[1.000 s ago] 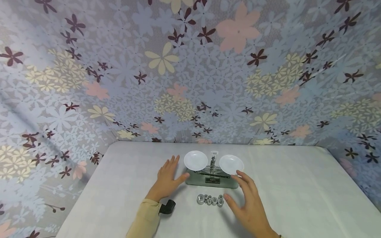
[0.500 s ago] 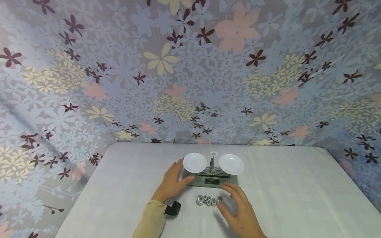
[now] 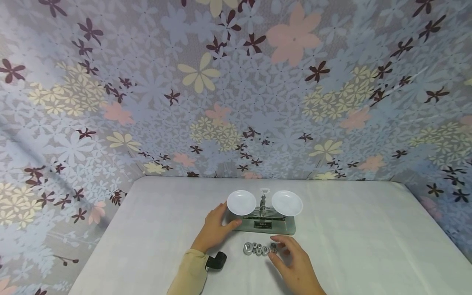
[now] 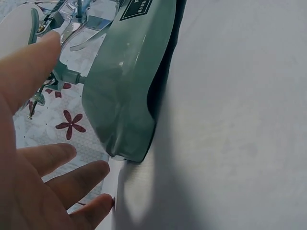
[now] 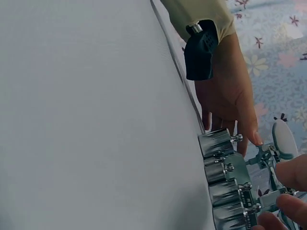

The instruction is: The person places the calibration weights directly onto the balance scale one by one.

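A balance scale with a green base (image 3: 288, 226) and two white pans, left pan (image 3: 241, 203) and right pan (image 3: 287, 203), stands toward the back of the table. My left hand (image 3: 212, 232) is at its left end, fingers spread and thumb beside the base's front corner. In the left wrist view that hand's fingers (image 4: 79, 179) extend by the end of the green base. Several silver metal weights (image 3: 248, 248) stand in a cluster before the scale. My right hand (image 3: 295, 262) has its thumb and bent forefinger around the cluster's right end, with a gap between the fingertips.
A white cloth covers the table (image 3: 368, 237). Behind it and at the sides hangs a flowered cloth wall (image 3: 236, 102). A black wrist-worn camera (image 3: 216, 260) juts from the left sleeve, left of the weights.
My right hand has come down from the right pan toward the weights, its fingers drawing closer together. My left hand has shifted slightly right, nearer the scale's base.
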`<control>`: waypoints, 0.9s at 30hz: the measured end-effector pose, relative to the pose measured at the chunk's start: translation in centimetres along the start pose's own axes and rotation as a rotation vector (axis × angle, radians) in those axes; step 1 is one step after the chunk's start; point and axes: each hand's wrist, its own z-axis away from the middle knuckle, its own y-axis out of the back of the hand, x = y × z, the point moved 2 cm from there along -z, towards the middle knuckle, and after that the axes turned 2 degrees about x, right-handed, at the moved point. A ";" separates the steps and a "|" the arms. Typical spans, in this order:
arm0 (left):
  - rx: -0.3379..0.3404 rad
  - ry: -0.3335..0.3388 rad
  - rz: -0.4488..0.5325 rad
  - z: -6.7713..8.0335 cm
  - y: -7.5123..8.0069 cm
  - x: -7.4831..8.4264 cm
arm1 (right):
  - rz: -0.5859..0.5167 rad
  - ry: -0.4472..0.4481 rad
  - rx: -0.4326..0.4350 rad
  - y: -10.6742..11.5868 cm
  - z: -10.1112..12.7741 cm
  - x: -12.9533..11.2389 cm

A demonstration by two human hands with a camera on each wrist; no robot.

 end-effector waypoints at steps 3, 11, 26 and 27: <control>-0.001 -0.004 -0.006 0.0 -0.2 -0.1 | -0.012 -0.061 -0.016 -0.1 0.0 0.3; -0.003 -0.024 -0.039 0.3 -0.3 -0.2 | -0.076 -0.077 -0.015 -0.4 0.0 0.7; 0.033 -0.081 -0.044 0.2 -0.7 -0.5 | -0.034 -0.060 0.018 -0.6 -0.2 1.3; 0.031 -0.079 -0.044 0.3 -0.7 -0.5 | -0.026 -0.075 0.013 -0.6 -0.2 1.3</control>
